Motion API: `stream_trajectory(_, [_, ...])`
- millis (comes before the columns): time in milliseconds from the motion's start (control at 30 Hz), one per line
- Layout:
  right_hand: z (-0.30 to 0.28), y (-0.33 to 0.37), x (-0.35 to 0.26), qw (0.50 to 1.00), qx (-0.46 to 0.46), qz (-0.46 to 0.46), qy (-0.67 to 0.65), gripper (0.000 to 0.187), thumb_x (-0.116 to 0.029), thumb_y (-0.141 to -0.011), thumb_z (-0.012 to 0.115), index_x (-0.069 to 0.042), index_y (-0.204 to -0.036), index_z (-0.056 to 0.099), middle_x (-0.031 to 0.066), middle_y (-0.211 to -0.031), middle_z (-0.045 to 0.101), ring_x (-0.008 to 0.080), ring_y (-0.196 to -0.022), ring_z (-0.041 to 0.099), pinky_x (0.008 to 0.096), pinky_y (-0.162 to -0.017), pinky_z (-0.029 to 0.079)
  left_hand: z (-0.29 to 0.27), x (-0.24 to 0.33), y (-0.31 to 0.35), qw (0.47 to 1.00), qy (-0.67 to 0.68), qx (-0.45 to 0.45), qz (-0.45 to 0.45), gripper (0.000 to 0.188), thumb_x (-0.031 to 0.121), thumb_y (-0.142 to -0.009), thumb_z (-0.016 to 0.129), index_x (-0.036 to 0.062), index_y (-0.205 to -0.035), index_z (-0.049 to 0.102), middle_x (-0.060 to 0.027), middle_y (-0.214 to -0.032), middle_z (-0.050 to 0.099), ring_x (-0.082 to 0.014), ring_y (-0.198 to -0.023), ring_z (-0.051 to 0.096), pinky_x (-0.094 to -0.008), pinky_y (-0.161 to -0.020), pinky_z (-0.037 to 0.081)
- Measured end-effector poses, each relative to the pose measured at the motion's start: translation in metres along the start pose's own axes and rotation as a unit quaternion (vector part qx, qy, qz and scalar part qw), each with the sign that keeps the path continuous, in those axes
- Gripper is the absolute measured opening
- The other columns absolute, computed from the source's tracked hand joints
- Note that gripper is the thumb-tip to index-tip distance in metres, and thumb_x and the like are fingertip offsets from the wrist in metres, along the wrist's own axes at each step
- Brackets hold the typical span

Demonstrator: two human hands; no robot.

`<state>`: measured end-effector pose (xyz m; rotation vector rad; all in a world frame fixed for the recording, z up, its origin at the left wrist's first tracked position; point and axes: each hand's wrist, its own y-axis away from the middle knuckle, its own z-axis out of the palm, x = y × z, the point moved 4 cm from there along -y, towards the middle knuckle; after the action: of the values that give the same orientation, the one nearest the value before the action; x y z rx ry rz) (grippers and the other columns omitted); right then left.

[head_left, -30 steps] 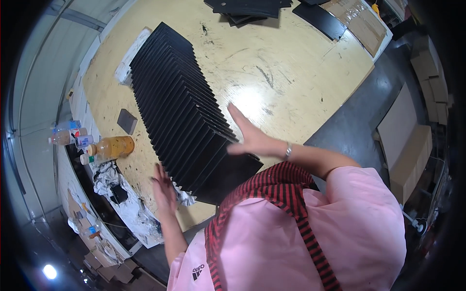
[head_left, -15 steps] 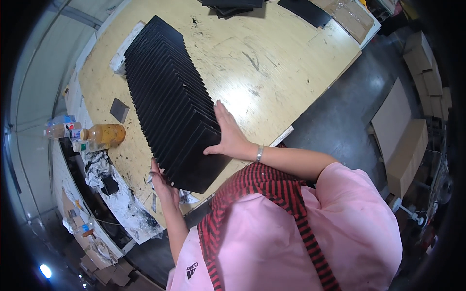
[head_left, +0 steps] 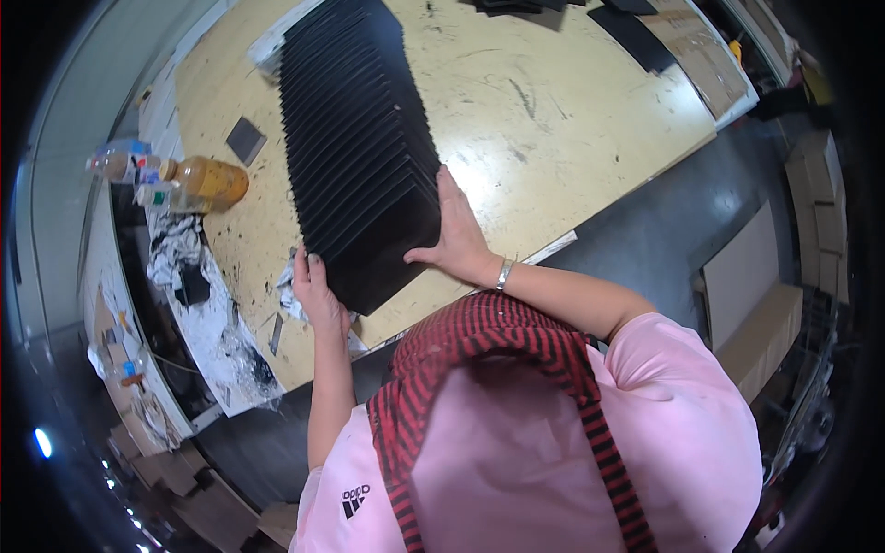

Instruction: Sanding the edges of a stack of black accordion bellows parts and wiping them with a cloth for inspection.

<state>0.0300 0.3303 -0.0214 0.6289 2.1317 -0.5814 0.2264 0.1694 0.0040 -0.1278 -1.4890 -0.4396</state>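
A long row of thin black panels stands on edge on the table, packed closely and leaning like a fanned stack. My left hand presses against the near left lower corner of the row, its fingers along the side. At the near right edge, my right hand lies along the side with its thumb on the flat black face of the nearest panel. Between both hands the near end of the row is held. The undersides of the panels are hidden, and the far end reaches the top of the view.
The pale worktable has dark scuffs. An amber bottle and a small dark square lie left of the row, with crumpled rags nearby. Black sheets rest at the far right. Cardboard boxes stand beyond the table's right edge.
The view has turned, so table and row appear shifted. Both hands stay on the row's near end; the left hand's fingers now bend more around its lower left corner.
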Motion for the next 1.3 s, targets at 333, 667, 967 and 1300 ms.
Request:
stream_trajectory(333, [-0.001,-0.015,-0.016,0.999,-0.008,0.013,-0.04,0.137,-0.031,-0.06,0.095,0.007,-0.156,0.004,0.0278,-0.162,0.015,0.0385,-0.151,0.019,0.0401,-0.123,0.018,-0.016,-0.001,0.004,1.0,0.003,0.013,-0.018,0.048,0.027,-0.107,0.048,-0.0044,-0.143,0.049,-0.0138,-0.143,0.054,-0.0218,-0.135,0.048,-0.0331,-0.115,0.033])
stream_trajectory(667, [-0.013,-0.012,0.0,0.996,-0.083,-0.016,-0.037,0.124,-0.025,-0.071,0.088,0.008,-0.156,0.005,0.0269,-0.165,0.008,0.0371,-0.153,0.013,0.0389,-0.124,0.015,-0.208,0.032,-0.053,0.861,-0.426,0.262,0.092,0.034,0.012,-0.089,0.068,0.0021,-0.122,0.066,-0.0183,-0.115,0.07,-0.0307,-0.104,0.067,-0.0369,-0.091,0.051])
stream_trajectory(967, [-0.078,-0.045,-0.045,0.995,0.02,-0.086,-0.052,0.053,-0.012,-0.084,0.071,0.001,-0.132,0.054,0.0177,-0.14,0.052,0.0313,-0.12,0.057,0.0388,-0.104,0.045,-0.254,0.022,-0.066,0.871,-0.365,0.307,0.115,0.023,0.008,-0.09,0.067,-0.0004,-0.112,0.065,-0.0156,-0.1,0.072,-0.0266,-0.091,0.07,-0.0366,-0.082,0.055])
stream_trajectory(1300, [-0.037,-0.037,-0.101,0.699,-0.424,0.198,-0.541,0.051,-0.024,-0.096,0.068,0.002,-0.138,0.056,0.0099,-0.129,0.065,0.0157,-0.113,0.062,0.0308,-0.101,0.048,0.078,0.036,0.075,0.845,0.454,-0.175,-0.22,0.026,0.012,-0.1,0.058,0.0026,-0.125,0.056,-0.0135,-0.114,0.068,-0.023,-0.096,0.069,-0.0381,-0.086,0.058])
